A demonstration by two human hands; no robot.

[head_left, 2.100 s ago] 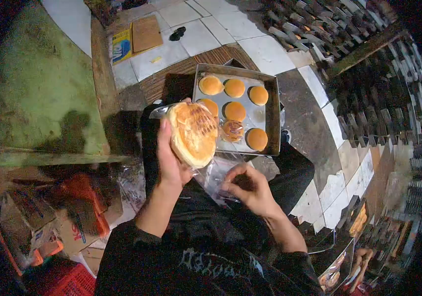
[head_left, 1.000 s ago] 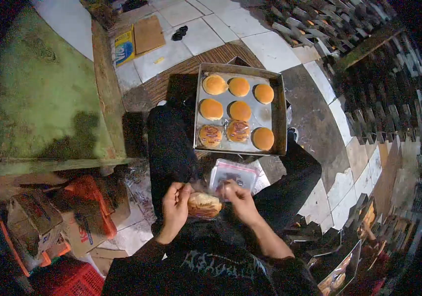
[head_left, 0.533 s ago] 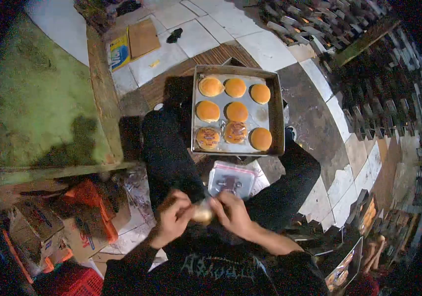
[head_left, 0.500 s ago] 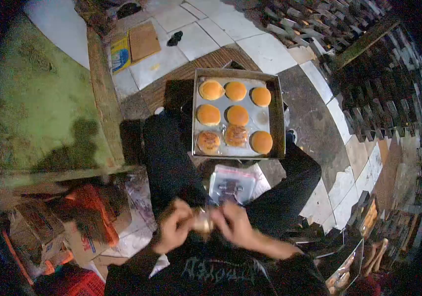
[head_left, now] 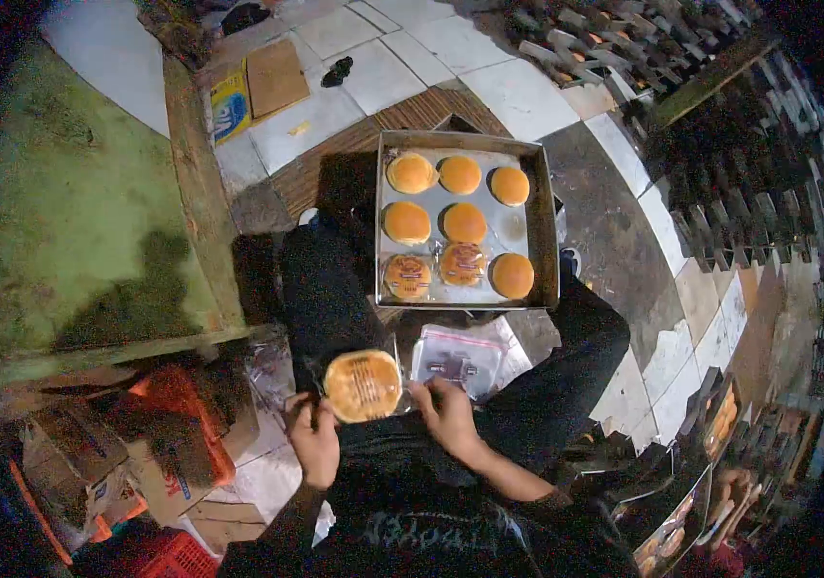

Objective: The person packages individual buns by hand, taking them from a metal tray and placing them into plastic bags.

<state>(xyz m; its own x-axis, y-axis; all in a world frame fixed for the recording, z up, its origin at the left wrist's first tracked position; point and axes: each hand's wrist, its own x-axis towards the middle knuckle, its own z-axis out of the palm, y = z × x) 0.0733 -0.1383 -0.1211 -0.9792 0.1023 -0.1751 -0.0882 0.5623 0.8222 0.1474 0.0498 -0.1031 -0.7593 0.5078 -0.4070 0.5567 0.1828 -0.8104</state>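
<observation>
just below the near edge of the metal tray (head_left: 551, 226), toward its near left corner, i find one bun in hand (head_left: 364, 385), raised in front of the dark trousers (head_left: 566, 371), its printed clear wrapper (head_left: 397, 358) facing up. my left grip (head_left: 317, 448) is closed on the lower left side of the wrapped bun, fingers curled. my right grip (head_left: 450, 419) is closed too, fingertips pinching the right edge of the wrapper.

the tray holds eight buns. i record three unwrapped ones along the far edge, two unwrapped in the middle row at left and centre, and one unwrapped bun (head_left: 512, 275) at the near right corner. two wrapped buns (head_left: 407, 276) lie along the near edge, one at the left corner and one at centre, the latter touching the bun behind it.

near the right grip, between the legs and outside the tray's near edge, lies a stack of clear bags (head_left: 457, 361) with a pink strip and dark print. at far lower left i note cardboard boxes (head_left: 161, 462) and a red crate (head_left: 176, 557).
</observation>
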